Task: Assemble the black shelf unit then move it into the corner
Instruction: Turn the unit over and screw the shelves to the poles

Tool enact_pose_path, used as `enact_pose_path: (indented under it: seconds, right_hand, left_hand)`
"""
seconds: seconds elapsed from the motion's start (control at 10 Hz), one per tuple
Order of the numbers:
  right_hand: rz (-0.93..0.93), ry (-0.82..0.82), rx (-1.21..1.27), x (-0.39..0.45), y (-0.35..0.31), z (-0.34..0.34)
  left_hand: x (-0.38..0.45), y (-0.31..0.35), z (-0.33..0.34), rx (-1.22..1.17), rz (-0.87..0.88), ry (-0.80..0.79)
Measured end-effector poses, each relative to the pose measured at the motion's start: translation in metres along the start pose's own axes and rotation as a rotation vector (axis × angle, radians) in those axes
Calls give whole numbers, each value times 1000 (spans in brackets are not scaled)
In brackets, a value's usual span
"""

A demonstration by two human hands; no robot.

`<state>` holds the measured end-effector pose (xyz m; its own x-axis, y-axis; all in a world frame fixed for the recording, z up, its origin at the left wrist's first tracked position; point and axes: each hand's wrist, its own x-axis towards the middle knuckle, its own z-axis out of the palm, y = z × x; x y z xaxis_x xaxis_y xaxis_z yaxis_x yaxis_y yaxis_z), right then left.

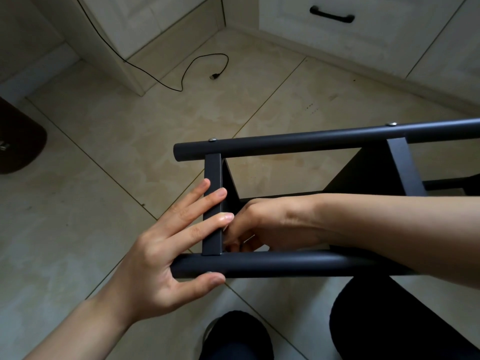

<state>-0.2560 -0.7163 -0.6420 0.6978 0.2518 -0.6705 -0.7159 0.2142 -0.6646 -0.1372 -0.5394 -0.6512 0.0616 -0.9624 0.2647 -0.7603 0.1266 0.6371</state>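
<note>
The black shelf unit [311, 140] lies on its side in front of me, two round tubes running left to right with flat crossbars between them. My left hand [166, 245] rests straight fingers across the end crossbar [213, 203], its thumb under the near tube [285, 265]. My right hand [259, 224] reaches inside the frame from the right, its fingers curled at the joint of crossbar and near tube; what they pinch is hidden. Two silver screw heads [212, 139] show on the far tube.
Beige tiled floor [117, 131] all around. A loose black USB cable [202, 66] lies by white cabinets [363, 35] in the far corner. A dark brown object [18, 141] sits at the left edge. My dark-clothed legs [389, 320] are below the frame.
</note>
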Motion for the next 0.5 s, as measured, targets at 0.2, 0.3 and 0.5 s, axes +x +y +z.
enact_pose_path:
  seconds: [0.2, 0.3, 0.5]
  right_hand:
    - [-49, 68, -55, 3, 5, 4]
    - [-52, 50, -21, 2, 3, 4]
    - [-30, 72, -82, -1, 0, 1]
  left_hand:
    - [0, 1, 0, 8, -1, 8]
    - [0, 2, 1, 5, -6, 9]
    - [0, 2, 1, 6, -9, 13]
